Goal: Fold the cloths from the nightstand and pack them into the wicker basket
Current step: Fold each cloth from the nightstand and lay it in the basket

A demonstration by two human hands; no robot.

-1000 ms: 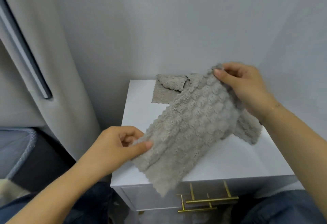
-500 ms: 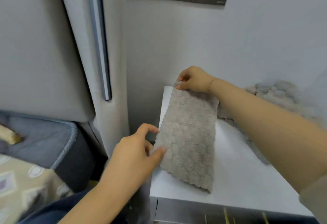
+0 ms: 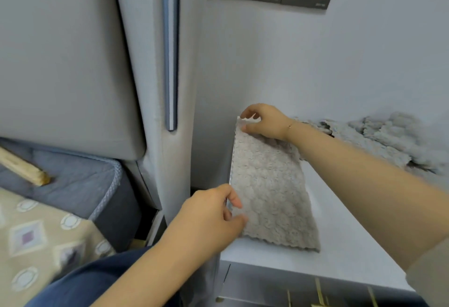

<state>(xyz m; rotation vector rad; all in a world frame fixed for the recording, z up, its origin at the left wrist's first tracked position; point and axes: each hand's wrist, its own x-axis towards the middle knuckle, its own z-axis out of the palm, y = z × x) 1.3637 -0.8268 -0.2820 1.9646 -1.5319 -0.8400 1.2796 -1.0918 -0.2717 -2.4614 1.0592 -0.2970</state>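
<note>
A: Along the left edge of the nightstand (image 3: 340, 229), the folded cloth (image 3: 272, 192) is lying flat as a long strip, its far end near the back-left corner and its scalloped near end stopping short of the front edge.

B: And the hands?

A: The right hand (image 3: 264, 122) is reaching across from the right and pinching the far end of the strip between thumb and fingertips. The left hand (image 3: 211, 212) is pinching the strip's left side near the front end, thumb on top, fingers curling at the fabric's edge.

B: Reason for that hold?

A: My reading: one hand at each end is keeping the layers aligned along the nightstand's edge, so the next fold can be brought over squarely. The strip is running between the two hands, touching both, with the right forearm crossing just above its right side.

B: Anything else on the surface?

A: A loose heap of unfolded cloths (image 3: 379, 139) is sitting at the back edge toward the right, well apart from the left hand and behind the right arm. It is blurred, so the count is unclear.

B: The wicker basket?

A: Not visible here. A bed (image 3: 63, 178) is lying off to the left, with something wooden (image 3: 24, 168) resting on it; I cannot tell what it is.
</note>
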